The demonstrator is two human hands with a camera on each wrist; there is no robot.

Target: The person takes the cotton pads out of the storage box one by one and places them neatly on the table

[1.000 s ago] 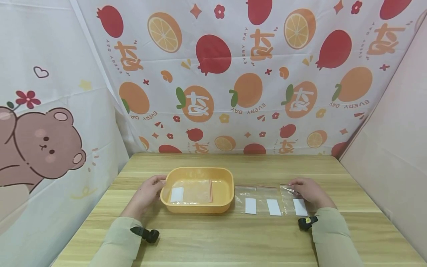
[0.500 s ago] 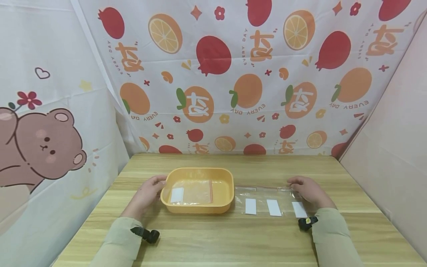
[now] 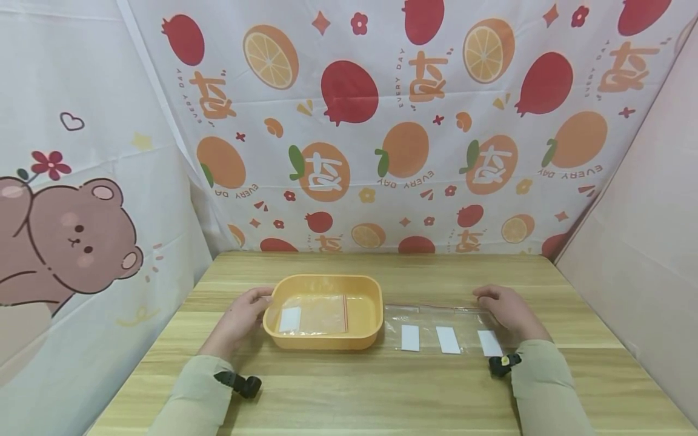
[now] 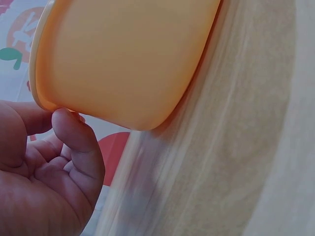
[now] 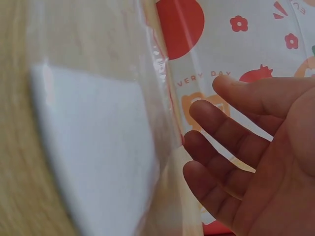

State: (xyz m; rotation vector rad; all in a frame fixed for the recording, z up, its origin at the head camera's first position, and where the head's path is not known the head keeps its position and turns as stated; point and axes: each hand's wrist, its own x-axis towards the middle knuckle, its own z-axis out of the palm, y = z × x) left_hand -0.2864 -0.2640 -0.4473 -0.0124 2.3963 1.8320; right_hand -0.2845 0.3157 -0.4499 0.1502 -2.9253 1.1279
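My left hand point(image 3: 240, 318) holds the left end of a yellow plastic basin point(image 3: 327, 343). In the left wrist view its thumb point(image 4: 78, 130) and a finger meet the basin just under the rim. A clear zip bag point(image 3: 322, 312) with a red seal line and a white label lies inside. Right of the basin, several more clear zip bags point(image 3: 428, 321) lie in a row on the table. My right hand point(image 3: 507, 309) hovers by the rightmost zip bag point(image 5: 98, 147), its fingers spread and loosely bent, holding nothing.
The light wood table point(image 3: 349, 393) reaches back to a fruit-print cloth point(image 3: 403, 121). Cloth walls stand left and right, the left one with a bear print point(image 3: 82, 242). Each wrist wears a small black camera point(image 3: 249, 386).
My right hand has lowered the rightmost zip bag flat beside the others and let go of it, then drawn slightly away. My left hand and the basin have stayed put.
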